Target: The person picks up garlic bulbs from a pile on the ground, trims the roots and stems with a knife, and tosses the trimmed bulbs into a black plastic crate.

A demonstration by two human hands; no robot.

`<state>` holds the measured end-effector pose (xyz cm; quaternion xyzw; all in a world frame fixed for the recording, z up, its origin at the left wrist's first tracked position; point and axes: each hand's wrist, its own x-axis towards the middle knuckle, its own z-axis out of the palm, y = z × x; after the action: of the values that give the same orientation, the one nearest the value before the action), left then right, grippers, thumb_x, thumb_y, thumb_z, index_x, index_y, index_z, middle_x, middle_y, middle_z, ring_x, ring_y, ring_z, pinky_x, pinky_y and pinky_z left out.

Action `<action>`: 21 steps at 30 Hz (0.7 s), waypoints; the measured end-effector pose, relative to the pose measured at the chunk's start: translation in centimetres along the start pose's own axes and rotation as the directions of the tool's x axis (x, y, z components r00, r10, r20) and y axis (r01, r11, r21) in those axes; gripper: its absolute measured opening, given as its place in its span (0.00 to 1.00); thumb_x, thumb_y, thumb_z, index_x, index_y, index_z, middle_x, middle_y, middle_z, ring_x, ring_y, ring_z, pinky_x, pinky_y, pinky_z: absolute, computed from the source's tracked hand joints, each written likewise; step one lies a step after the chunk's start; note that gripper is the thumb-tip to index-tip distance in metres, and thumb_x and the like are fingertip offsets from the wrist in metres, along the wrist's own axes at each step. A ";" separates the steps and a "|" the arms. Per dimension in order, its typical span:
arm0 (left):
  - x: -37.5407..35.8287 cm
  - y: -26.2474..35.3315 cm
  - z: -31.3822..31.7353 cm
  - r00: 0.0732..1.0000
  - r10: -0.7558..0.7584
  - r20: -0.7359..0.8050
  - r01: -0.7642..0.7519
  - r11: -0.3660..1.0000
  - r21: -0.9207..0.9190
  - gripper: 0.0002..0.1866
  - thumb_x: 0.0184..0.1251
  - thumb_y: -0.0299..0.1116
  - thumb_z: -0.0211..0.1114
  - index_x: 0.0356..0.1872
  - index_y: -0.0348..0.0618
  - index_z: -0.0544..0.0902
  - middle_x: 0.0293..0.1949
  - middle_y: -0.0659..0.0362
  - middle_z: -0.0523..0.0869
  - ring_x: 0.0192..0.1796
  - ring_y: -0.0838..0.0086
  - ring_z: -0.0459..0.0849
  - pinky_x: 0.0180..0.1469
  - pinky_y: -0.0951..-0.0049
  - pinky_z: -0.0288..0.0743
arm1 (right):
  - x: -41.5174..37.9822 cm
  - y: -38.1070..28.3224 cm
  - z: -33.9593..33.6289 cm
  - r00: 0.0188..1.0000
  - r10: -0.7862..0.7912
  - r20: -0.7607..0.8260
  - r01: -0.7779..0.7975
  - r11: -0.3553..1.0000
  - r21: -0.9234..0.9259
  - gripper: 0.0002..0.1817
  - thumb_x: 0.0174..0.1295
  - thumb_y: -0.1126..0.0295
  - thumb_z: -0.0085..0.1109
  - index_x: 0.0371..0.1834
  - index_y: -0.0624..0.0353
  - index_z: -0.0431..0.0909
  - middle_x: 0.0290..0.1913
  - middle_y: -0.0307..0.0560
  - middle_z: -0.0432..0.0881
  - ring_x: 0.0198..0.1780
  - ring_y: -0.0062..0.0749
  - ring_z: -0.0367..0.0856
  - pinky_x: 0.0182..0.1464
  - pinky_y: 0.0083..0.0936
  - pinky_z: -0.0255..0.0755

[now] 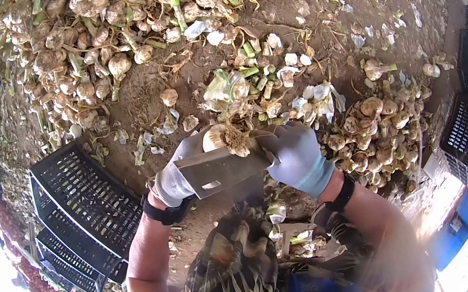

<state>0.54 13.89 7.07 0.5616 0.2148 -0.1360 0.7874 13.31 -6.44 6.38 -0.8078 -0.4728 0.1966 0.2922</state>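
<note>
A garlic bulb (214, 139) with its dry root tuft turned outward is in the gloved fingers of my left hand (177, 177), which close on its left side. My right hand (299, 157), gloved too, is wrapped round the right end of a wide metal cleaver (220, 174). The handle is hidden in that grip. The blade lies across in front of the bulb, its upper edge right by the roots, and covers part of my left hand. Cut green stalks (260, 80) and papery skins lie on the soil just beyond my hands.
A big heap of garlic (88, 53) with stalks spreads at the upper left. A smaller pile of bulbs (379, 128) lies by my right arm. Black plastic crates (93, 194) are stacked at left, and more crates (467, 132) stand at right. Dirt covers the ground.
</note>
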 end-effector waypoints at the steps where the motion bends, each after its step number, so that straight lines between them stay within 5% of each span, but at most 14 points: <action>1: 0.4 0.2 -0.1 0.993 0.056 0.100 -0.062 0.997 0.054 0.30 0.56 0.35 0.77 0.61 0.38 0.79 0.53 0.61 0.86 0.52 0.77 0.84 0.64 0.67 0.76 | 0.1 0.1 0.1 0.999 -0.027 -0.023 0.027 1.000 0.012 0.06 0.54 0.70 0.62 0.36 0.52 0.82 0.26 0.45 0.80 0.26 0.44 0.80 0.32 0.39 0.74; 2: 0.3 0.7 0.4 0.977 -0.209 0.051 0.214 0.961 -0.174 0.27 0.59 0.31 0.75 0.60 0.38 0.80 0.54 0.60 0.86 0.54 0.77 0.84 0.60 0.70 0.78 | 0.2 0.3 0.1 0.999 -0.028 -0.023 0.028 1.000 0.011 0.06 0.54 0.70 0.62 0.36 0.52 0.82 0.26 0.45 0.80 0.26 0.44 0.80 0.32 0.39 0.74; 3: 0.0 -0.4 0.0 0.977 -0.207 0.051 0.213 0.961 -0.175 0.27 0.59 0.31 0.75 0.60 0.38 0.80 0.54 0.60 0.86 0.54 0.77 0.84 0.60 0.70 0.78 | 0.3 0.4 0.0 0.999 -0.034 -0.022 0.034 0.999 0.001 0.06 0.55 0.70 0.64 0.35 0.53 0.83 0.25 0.45 0.80 0.24 0.44 0.80 0.29 0.39 0.72; 5: -0.6 -3.6 -1.2 0.995 0.041 0.091 -0.052 0.991 0.125 0.25 0.60 0.31 0.75 0.59 0.38 0.81 0.53 0.60 0.87 0.55 0.77 0.84 0.59 0.73 0.79 | -0.1 0.9 0.8 0.999 -0.037 -0.016 0.037 0.999 -0.008 0.05 0.55 0.71 0.67 0.35 0.55 0.83 0.24 0.46 0.80 0.23 0.43 0.79 0.27 0.39 0.70; 7: 0.1 2.2 2.0 0.991 -0.066 0.118 0.055 0.994 0.096 0.23 0.58 0.30 0.74 0.56 0.38 0.82 0.51 0.58 0.88 0.55 0.74 0.86 0.60 0.72 0.78 | -1.1 2.2 2.5 0.993 0.105 -0.051 -0.110 0.989 -0.102 0.07 0.57 0.70 0.65 0.39 0.53 0.84 0.26 0.47 0.82 0.25 0.45 0.81 0.29 0.41 0.74; 8: -0.7 1.9 3.3 0.974 0.136 0.184 -0.199 0.899 0.391 0.24 0.54 0.29 0.76 0.54 0.38 0.82 0.49 0.57 0.89 0.53 0.73 0.86 0.57 0.72 0.79 | -0.2 2.2 1.5 0.935 0.353 0.030 -0.353 0.935 -0.014 0.10 0.58 0.68 0.64 0.43 0.50 0.85 0.29 0.50 0.85 0.29 0.49 0.84 0.33 0.42 0.77; 9: -0.4 3.1 5.3 0.936 0.041 0.348 0.028 0.981 -0.193 0.28 0.49 0.30 0.77 0.54 0.38 0.80 0.49 0.54 0.89 0.51 0.72 0.87 0.55 0.72 0.81 | -0.1 2.9 2.0 0.914 0.400 0.066 -0.390 0.913 -0.121 0.14 0.59 0.67 0.64 0.48 0.50 0.84 0.32 0.54 0.86 0.33 0.52 0.86 0.35 0.41 0.79; 11: -0.2 1.7 6.6 0.984 -0.004 0.176 -0.022 0.989 0.149 0.34 0.44 0.31 0.80 0.57 0.37 0.78 0.48 0.54 0.88 0.49 0.74 0.87 0.55 0.73 0.81 | -0.7 2.7 2.0 0.899 0.431 0.079 -0.433 0.902 0.002 0.17 0.59 0.67 0.66 0.52 0.53 0.83 0.34 0.58 0.87 0.35 0.54 0.86 0.37 0.38 0.79; 12: 0.0 2.2 6.7 0.997 -0.072 0.030 0.075 0.988 -0.135 0.37 0.44 0.32 0.80 0.60 0.39 0.76 0.47 0.53 0.88 0.50 0.74 0.87 0.56 0.71 0.81 | -1.1 2.5 2.2 0.879 0.473 -0.062 -0.460 0.876 0.146 0.10 0.63 0.67 0.57 0.45 0.47 0.86 0.28 0.54 0.85 0.31 0.53 0.85 0.35 0.43 0.79; 16: -0.2 1.6 4.7 0.995 -0.068 -0.067 0.076 0.989 0.127 0.39 0.49 0.33 0.79 0.66 0.39 0.72 0.50 0.54 0.87 0.52 0.73 0.86 0.56 0.70 0.81 | -1.1 3.3 0.1 0.667 0.705 0.239 -0.647 0.390 0.655 0.10 0.59 0.72 0.70 0.41 0.64 0.87 0.24 0.33 0.82 0.27 0.11 0.76 0.29 0.16 0.70; 19: 0.3 -0.1 3.8 0.997 0.036 -0.071 -0.031 0.997 0.073 0.39 0.52 0.28 0.76 0.68 0.36 0.69 0.54 0.55 0.82 0.56 0.70 0.81 0.60 0.69 0.74 | -0.3 1.9 -0.5 0.684 0.642 0.345 -0.594 0.216 0.775 0.10 0.58 0.72 0.70 0.42 0.62 0.88 0.25 0.35 0.82 0.27 0.12 0.77 0.30 0.16 0.70; 20: 0.6 -0.9 3.6 0.957 0.287 -0.044 -0.235 0.854 0.464 0.33 0.55 0.31 0.71 0.65 0.39 0.73 0.52 0.51 0.81 0.52 0.63 0.83 0.57 0.66 0.75 | -0.7 2.3 0.2 0.809 0.555 0.191 -0.519 0.523 0.676 0.09 0.60 0.70 0.67 0.42 0.58 0.88 0.26 0.39 0.85 0.26 0.21 0.82 0.30 0.22 0.74; 21: 1.0 -1.2 4.0 0.932 0.362 -0.029 -0.273 0.753 0.598 0.25 0.56 0.36 0.71 0.56 0.44 0.79 0.50 0.51 0.81 0.49 0.56 0.83 0.54 0.61 0.76 | -0.6 2.2 0.2 0.810 0.555 0.191 -0.518 0.523 0.677 0.09 0.60 0.70 0.67 0.42 0.58 0.88 0.26 0.39 0.85 0.26 0.21 0.82 0.30 0.22 0.74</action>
<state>1.65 9.80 6.70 0.8125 0.1198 -0.0188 0.5702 14.35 -7.75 4.76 -0.7439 -0.0824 0.4213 0.5122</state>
